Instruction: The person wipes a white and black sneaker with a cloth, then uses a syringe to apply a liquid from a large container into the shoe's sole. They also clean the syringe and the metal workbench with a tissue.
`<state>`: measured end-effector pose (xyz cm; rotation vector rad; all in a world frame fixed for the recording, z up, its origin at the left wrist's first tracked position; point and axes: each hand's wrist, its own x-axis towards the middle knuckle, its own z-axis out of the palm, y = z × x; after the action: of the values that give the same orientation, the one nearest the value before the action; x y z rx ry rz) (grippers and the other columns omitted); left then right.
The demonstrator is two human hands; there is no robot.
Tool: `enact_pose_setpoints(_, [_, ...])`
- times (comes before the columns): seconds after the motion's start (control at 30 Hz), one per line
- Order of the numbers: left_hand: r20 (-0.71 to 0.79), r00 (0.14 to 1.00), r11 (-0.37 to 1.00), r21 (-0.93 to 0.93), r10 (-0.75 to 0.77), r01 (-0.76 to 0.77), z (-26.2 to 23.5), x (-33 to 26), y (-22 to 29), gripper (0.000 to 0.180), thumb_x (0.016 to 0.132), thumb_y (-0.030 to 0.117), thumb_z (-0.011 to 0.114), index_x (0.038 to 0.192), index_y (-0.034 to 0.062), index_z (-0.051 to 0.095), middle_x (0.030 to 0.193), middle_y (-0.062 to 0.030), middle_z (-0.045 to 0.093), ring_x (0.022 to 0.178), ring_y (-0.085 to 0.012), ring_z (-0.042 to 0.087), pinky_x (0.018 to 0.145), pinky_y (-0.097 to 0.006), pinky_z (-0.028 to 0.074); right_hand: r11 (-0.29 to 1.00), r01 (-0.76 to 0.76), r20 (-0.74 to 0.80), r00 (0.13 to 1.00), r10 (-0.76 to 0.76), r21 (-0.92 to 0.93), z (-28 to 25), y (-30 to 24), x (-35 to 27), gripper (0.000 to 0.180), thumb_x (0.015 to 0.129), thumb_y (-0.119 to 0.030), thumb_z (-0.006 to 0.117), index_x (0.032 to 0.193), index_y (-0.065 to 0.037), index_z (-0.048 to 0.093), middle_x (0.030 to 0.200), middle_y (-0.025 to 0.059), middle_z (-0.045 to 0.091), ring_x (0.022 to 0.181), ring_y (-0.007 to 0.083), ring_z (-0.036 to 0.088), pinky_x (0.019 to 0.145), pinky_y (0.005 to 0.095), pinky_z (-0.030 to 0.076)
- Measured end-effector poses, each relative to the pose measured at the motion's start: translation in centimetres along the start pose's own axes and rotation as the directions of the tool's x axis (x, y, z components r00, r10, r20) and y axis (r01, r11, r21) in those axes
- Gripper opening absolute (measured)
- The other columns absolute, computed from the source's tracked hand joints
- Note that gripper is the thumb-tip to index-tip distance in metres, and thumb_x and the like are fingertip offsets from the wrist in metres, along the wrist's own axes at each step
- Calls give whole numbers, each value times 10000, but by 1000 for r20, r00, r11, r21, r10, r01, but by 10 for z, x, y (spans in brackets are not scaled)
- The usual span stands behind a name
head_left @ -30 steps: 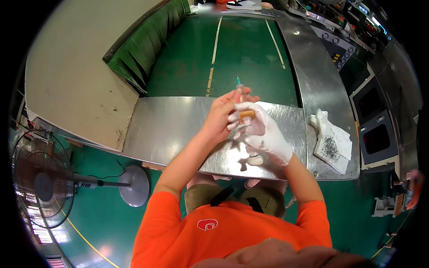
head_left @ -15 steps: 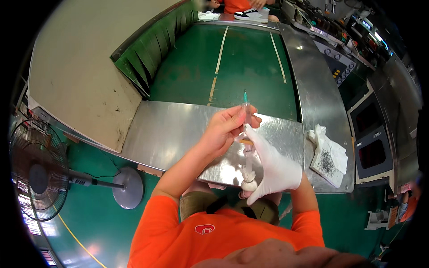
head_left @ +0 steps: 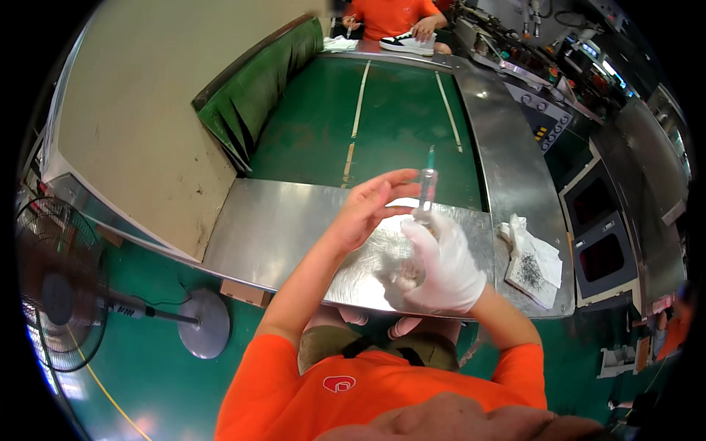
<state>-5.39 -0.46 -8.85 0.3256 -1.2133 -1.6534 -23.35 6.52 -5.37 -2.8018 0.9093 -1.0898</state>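
Note:
A clear syringe point(head_left: 427, 192) with a green needle base points up and away above the near metal edge of the table. My right hand point(head_left: 445, 268), in a white glove, is wrapped round its lower part, and the glove hides most of the plunger end. Below the glove's thumb side, a whitish blurred shape cannot be made out. My bare left hand point(head_left: 370, 207) is just left of the barrel, its fingers apart and reaching toward it. Whether a fingertip touches the barrel I cannot tell.
A green conveyor belt point(head_left: 309, 140) runs away from me between metal edges point(head_left: 272, 228). Black-specked white cloths point(head_left: 535, 268) lie at the right. Across the belt a person holds a black-and-white shoe point(head_left: 409, 43). A standing fan point(head_left: 59, 294) is at the left.
My left hand has let go of the syringe barrel and its fingers have spread. The right hand has closed round the syringe and moved it slightly right. The co-worker's hand now rests on the shoe.

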Motion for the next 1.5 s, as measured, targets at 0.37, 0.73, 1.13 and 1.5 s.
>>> enact_pose_setpoints(0.37, [-205, 967, 988, -8, -153, 155, -11, 6, -25, 393, 959, 248, 528, 1253, -13, 532, 1185, -155, 621, 1120, -250, 592, 898, -375, 509, 603, -28, -80, 995, -60, -797, -67, 24, 17, 462, 732, -92, 621, 1184, -174, 577, 1162, 131, 493, 791, 210, 509, 643, 350, 398])
enact_pose_setpoints(0.73, [-223, 961, 987, -22, -163, 162, -12, 5, -29, 343, 938, 208, 554, 1214, 4, 571, 1154, -139, 639, 1081, -232, 612, 863, -355, 524, 542, -37, -92, 993, -75, -839, -96, 4, 26, 509, 687, -62, 652, 1182, -152, 576, 1153, 143, 502, 789, 230, 528, 643, 359, 410])
enact_pose_setpoints(1.13, [-239, 960, 989, -6, -144, 146, -15, 6, -33, 294, 906, 176, 582, 1145, 9, 610, 1089, -126, 662, 1037, -207, 634, 836, -341, 549, 571, -40, -174, 967, -183, -820, -105, 7, 15, 694, 602, -45, 671, 1274, -116, 513, 1125, 170, 480, 758, 274, 530, 637, 381, 413])
enact_pose_setpoints(1.5, [-267, 955, 988, 53, -129, 148, -16, 7, -36, 232, 899, 153, 593, 1079, 12, 629, 987, -105, 669, 952, -180, 651, 787, -322, 563, 594, -134, -212, 975, -63, -793, -112, 14, -4, 700, 575, -51, 709, 1247, -91, 518, 1142, 165, 512, 842, 301, 538, 753, 393, 437])
